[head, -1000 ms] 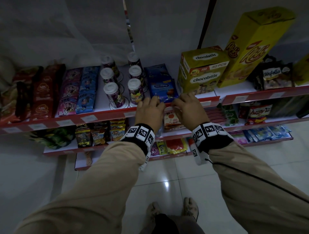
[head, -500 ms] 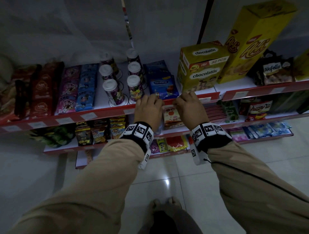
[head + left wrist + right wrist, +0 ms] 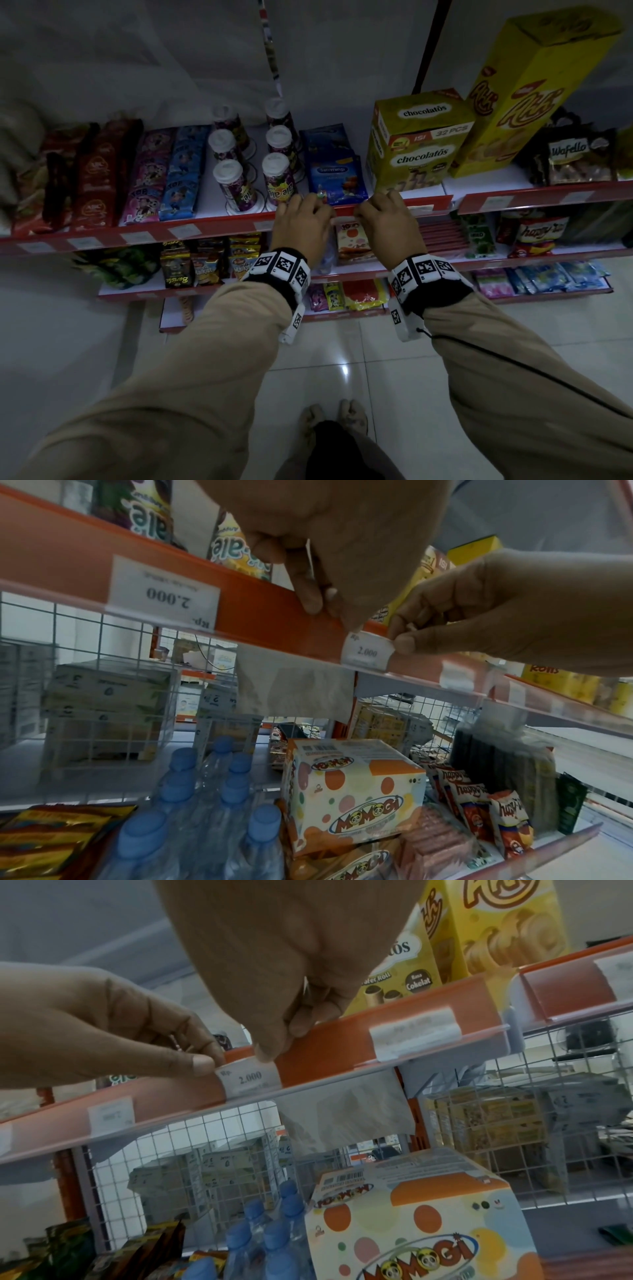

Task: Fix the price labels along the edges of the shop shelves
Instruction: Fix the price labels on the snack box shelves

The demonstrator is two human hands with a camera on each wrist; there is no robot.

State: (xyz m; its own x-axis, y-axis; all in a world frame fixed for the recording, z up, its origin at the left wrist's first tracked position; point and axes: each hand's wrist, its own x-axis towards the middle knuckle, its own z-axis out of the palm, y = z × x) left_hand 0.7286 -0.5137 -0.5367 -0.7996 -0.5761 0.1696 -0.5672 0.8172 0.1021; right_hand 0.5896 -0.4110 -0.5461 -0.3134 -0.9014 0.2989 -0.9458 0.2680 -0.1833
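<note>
Price label: the small white paper slip (image 3: pixel 367 651) printed "Rp. 2.000", top edge curling, sits in the clear plastic strip on the orange shelf edge (image 3: pixel 260 607).
Your left hand (image 3: pixel 303 228): fingers curled, thumb pinching the slip's left corner.
Your right hand (image 3: pixel 383 226): fingers curled, pinching its right corner.
Below: a glossy Momogi box (image 3: pixel 356 794).

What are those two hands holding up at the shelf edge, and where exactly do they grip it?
A small white price label reading 2.000. The left hand pinches its left end, the right hand its right end, at the orange shelf strip.
</note>
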